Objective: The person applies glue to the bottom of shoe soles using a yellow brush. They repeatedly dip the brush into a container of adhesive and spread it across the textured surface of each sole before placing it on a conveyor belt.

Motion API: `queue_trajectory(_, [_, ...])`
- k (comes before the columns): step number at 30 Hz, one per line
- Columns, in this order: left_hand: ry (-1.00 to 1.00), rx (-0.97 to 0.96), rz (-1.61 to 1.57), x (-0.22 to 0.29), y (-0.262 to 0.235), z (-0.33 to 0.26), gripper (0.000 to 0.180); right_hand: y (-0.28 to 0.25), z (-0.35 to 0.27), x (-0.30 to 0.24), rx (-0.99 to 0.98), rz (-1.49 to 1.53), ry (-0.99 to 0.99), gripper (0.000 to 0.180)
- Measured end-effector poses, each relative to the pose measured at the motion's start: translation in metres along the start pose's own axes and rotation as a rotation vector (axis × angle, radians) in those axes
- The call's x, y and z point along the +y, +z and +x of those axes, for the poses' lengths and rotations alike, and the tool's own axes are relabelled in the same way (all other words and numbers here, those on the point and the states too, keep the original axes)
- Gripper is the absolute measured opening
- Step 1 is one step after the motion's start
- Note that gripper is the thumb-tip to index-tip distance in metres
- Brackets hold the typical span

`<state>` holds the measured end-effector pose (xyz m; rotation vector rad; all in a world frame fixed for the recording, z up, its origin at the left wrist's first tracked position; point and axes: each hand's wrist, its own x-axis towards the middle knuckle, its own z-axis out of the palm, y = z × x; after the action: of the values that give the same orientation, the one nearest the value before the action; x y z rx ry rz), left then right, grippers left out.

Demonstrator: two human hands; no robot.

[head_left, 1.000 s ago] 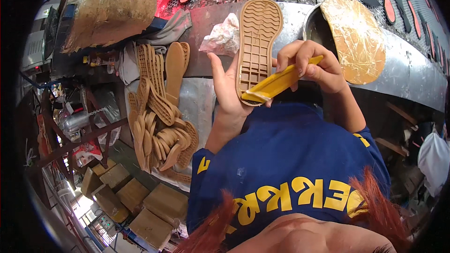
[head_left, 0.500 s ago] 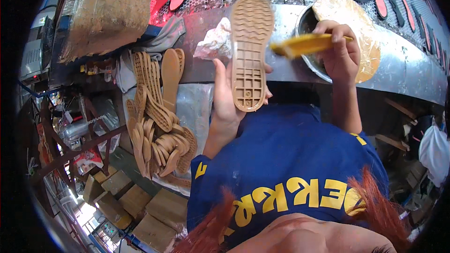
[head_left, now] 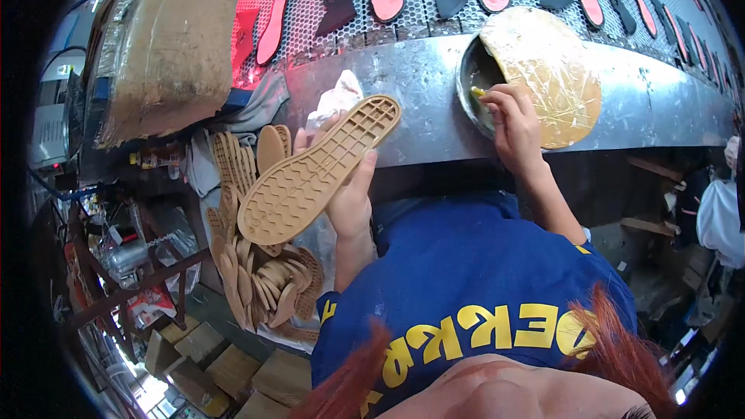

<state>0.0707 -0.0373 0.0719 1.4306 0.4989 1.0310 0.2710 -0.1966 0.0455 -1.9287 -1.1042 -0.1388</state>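
Note:
My left hand (head_left: pixel 351 203) grips a tan shoe sole (head_left: pixel 306 178), its ridged tread facing up. The sole slants, heel grid at the upper right and wavy forefoot at the lower left. Fingers reach behind its far edge and the thumb rests along the near one. At the metal bowl (head_left: pixel 468 109), my right hand (head_left: pixel 515 128) pinches a yellow brush (head_left: pixel 477 93), mostly hidden by the fingers and dipped inside the rim. A round tan lid (head_left: pixel 552 77) wrapped in clear film covers part of the bowl. Crumpled white cloth (head_left: pixel 335 101) lies behind the sole.
More tan soles (head_left: pixel 272 279) are heaped at the left, below a grey rag (head_left: pixel 260 105). Along the far side, a mesh conveyor (head_left: pixel 434 19) carries pink-topped insoles and black upper pieces past the metal ledge (head_left: pixel 427 136). Cardboard boxes (head_left: pixel 233 368) stand on the floor at lower left.
My left hand has turned the sole from upright to slanted and moved it left. My right hand has brought the brush to the bowl. The conveyor pieces sit in different places.

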Motion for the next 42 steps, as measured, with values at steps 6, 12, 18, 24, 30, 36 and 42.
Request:
queue_trajectory(6, [0.025,0.050,0.090,0.006,-0.011,-0.001,0.089,-0.005,-0.007,-0.003,0.220,0.683,0.510,0.017])
queue_trajectory(12, [0.199,-0.057,0.190,0.019,0.002,-0.002,0.077,-0.004,-0.004,-0.037,0.264,0.763,0.080,0.029])
queue_trajectory(18, [0.170,-0.146,0.231,0.029,0.006,-0.007,0.079,-0.002,0.014,-0.070,0.124,0.587,-0.125,0.030])
queue_trajectory(24, [0.188,-0.340,0.431,0.059,0.008,-0.002,0.078,0.011,0.017,-0.071,0.153,0.577,-0.115,0.026])
queue_trajectory(30, [0.150,-0.345,0.324,0.048,0.008,-0.005,0.066,0.010,0.015,-0.081,0.073,0.590,-0.159,0.030])
queue_trajectory(36, [-0.376,-0.034,-0.799,0.054,0.012,0.006,0.038,0.012,0.014,-0.098,-0.072,0.634,-0.305,0.036])
queue_trajectory(42, [-0.675,-0.050,-0.852,0.022,-0.025,0.026,0.042,0.021,0.025,-0.116,-0.065,0.556,-0.529,0.049])
